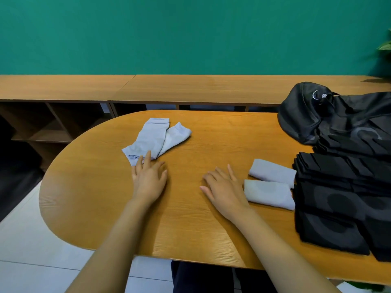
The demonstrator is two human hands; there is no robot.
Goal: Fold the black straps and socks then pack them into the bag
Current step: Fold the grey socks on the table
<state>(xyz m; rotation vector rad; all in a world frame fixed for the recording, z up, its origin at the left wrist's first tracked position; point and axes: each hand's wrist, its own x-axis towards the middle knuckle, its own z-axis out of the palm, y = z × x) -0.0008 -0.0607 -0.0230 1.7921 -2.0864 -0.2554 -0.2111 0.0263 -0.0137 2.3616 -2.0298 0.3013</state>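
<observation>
Two pale grey socks [155, 138] lie unfolded and overlapping on the wooden table [222, 132], left of centre. My left hand [149, 176] is flat with straight fingers, its fingertips touching their near end. My right hand [225, 190] rests open on the bare wood, just left of two folded grey socks [269, 183] lying side by side. A stack of folded black straps [342, 199] sits at the right. Behind the stack lies the black drawstring bag [330, 119], slumped on the table's far right.
A long wooden shelf unit [148, 87] runs behind the table against a green wall. White floor tiles [25, 240] show past the table's rounded left end. A plant's leaves [385, 45] poke in at the far right.
</observation>
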